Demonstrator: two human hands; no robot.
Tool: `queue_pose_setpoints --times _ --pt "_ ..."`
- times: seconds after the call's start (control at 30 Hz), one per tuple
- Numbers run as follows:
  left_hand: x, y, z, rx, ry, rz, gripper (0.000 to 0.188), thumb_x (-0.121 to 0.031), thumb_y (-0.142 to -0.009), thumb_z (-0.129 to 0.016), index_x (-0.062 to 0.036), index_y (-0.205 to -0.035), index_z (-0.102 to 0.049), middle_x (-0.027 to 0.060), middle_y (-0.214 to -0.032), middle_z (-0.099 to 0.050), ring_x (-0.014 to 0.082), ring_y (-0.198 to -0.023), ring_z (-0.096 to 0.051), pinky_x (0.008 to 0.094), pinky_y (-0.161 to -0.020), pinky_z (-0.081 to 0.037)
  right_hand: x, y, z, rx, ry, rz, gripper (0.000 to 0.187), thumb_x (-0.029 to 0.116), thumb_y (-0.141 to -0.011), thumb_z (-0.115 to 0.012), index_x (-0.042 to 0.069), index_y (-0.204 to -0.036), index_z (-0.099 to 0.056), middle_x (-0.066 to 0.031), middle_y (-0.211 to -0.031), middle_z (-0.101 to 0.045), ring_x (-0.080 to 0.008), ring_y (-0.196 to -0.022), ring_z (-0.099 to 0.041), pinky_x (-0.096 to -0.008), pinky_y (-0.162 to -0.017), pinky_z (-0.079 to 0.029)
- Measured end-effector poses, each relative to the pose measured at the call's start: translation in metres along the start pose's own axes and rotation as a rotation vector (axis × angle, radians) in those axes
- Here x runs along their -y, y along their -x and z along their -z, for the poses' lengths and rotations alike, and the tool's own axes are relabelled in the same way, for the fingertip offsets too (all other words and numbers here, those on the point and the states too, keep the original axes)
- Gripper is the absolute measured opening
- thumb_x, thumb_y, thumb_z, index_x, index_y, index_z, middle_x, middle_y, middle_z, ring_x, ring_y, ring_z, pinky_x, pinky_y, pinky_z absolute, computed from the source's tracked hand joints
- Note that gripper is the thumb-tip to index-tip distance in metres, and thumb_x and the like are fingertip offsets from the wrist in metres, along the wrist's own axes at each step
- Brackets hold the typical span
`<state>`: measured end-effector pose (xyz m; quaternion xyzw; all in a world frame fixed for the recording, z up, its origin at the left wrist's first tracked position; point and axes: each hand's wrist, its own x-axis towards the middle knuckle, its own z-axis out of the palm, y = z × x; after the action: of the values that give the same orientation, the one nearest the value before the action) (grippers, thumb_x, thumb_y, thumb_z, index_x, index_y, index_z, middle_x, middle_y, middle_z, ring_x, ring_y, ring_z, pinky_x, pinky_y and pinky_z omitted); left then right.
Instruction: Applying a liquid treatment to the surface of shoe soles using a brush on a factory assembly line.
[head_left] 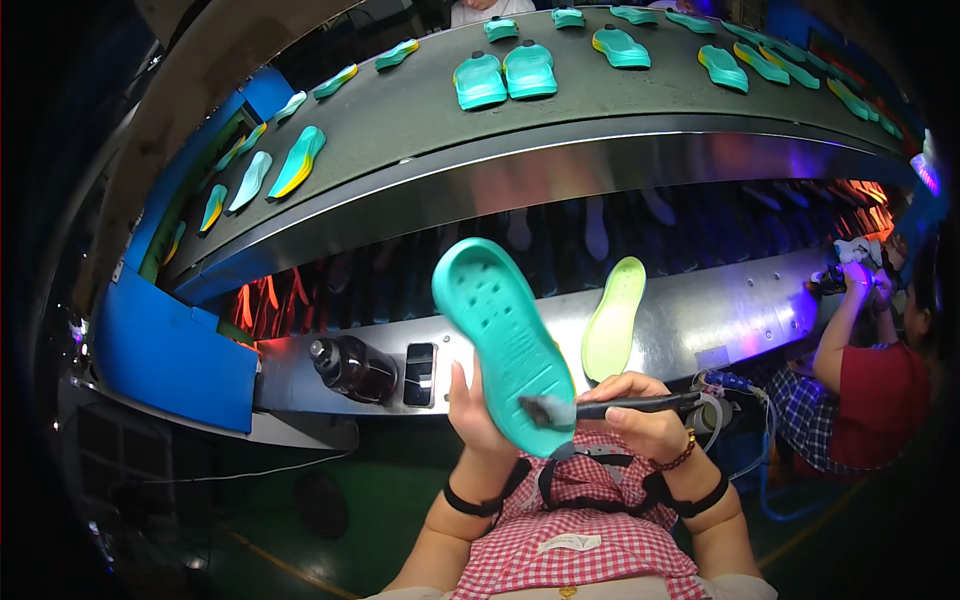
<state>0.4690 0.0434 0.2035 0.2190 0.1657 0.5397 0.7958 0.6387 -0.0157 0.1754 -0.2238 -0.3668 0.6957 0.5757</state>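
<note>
A teal shoe sole (505,320) is tilted up before me, its cupped side with small holes facing me. My left hand (476,420) grips it along the left edge near its lower end, thumb raised beside it. In my right hand (642,418) is a brush (660,403) with a dark handle, fingers closed round it. Its greyish bristles lie against the lower part of the sole. Just beyond my right hand, a pale yellow-green sole-shaped piece (613,320) rests on the metal ledge (690,310).
A dark bottle (355,368) and a black rectangular object (419,374) stand on the ledge at left. Beyond runs a conveyor belt (420,120) bearing several teal and yellow soles (530,70). A co-worker in red (880,400) works at right, beside a cable and hose (735,385).
</note>
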Motion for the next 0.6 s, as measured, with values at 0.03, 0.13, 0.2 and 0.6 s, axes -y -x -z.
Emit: queue_pose_setpoints --times 0.03,0.13,0.2,0.6 --pt "0.007 0.009 0.0 0.074 -0.014 -0.005 0.068 -0.056 -0.086 -0.028 -0.0042 -0.131 -0.031 0.0158 -0.127 -0.042 0.0313 -0.115 -0.043 0.0526 -0.1 -0.028 0.0 -0.001 -0.01 -0.086 -0.165 -0.025 0.018 -0.003 -0.078 -0.056 -0.002 -0.096 -0.057 -0.0171 -0.104 -0.057 -0.0205 -0.099 -0.055 -0.0315 -0.087 -0.044" --pt "0.011 0.009 0.002 0.108 0.094 0.013 0.063 -0.047 -0.089 -0.022 -0.0023 -0.134 -0.024 0.0188 -0.13 -0.038 0.0354 -0.118 -0.039 0.0497 -0.101 -0.027 0.007 0.004 -0.023 -0.121 0.011 -0.006 0.018 -0.003 -0.077 -0.056 -0.002 -0.095 -0.057 -0.0151 -0.103 -0.058 -0.0193 -0.097 -0.056 -0.0307 -0.084 -0.045" --pt "0.01 0.008 0.007 0.022 0.075 0.067 0.061 -0.044 -0.09 -0.019 -0.0015 -0.134 -0.022 0.02 -0.132 -0.035 0.037 -0.119 -0.038 0.0475 -0.102 -0.028 0.004 0.009 -0.021 0.037 0.418 0.091 0.019 -0.004 -0.077 -0.056 -0.002 -0.095 -0.057 -0.0133 -0.099 -0.06 -0.0184 -0.094 -0.058 -0.03 -0.081 -0.046" --pt "0.002 -0.005 0.007 0.14 0.031 0.069 0.061 -0.05 -0.086 -0.033 -0.0082 -0.13 -0.035 0.016 -0.128 -0.042 0.0328 -0.116 -0.043 0.053 -0.101 -0.026 0.039 -0.013 -0.013 0.099 0.595 0.182 0.021 0.001 -0.074 -0.063 -0.002 -0.094 -0.06 -0.0144 -0.096 -0.063 -0.0211 -0.09 -0.061 -0.0289 -0.079 -0.048"
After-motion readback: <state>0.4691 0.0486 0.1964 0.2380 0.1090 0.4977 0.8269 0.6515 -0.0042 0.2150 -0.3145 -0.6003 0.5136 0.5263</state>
